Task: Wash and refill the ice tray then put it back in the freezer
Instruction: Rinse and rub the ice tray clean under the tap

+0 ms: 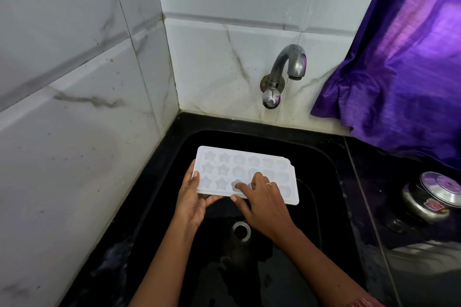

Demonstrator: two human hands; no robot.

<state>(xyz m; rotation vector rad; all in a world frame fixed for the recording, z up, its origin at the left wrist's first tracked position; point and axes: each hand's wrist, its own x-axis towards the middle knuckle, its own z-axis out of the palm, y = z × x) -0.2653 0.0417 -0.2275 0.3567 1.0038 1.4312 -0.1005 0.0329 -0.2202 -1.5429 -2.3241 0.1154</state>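
From the head camera we see a white ice tray (239, 167) held over the black sink (326, 182), moulds facing up, roughly level, above and just beyond the drain (240, 230). Our left hand (193, 197) grips the tray's near left corner, thumb lying on the top rim and the other fingers curled beneath it. Our right hand (264, 204), wearing a ring (269, 184), rests on top of the near row: the fingers are bent and a little spread, the index fingertip sits in one mould, and the thumb is set against the near edge, so the rim lies between thumb and fingers. A metal tap (287, 67) juts from the marble-patterned tiled wall (74, 82) behind the sink, to the right of the tray. A purple curtain (399, 70) hangs at the right, and below it a steel container (429, 199) stands on the dark counter.
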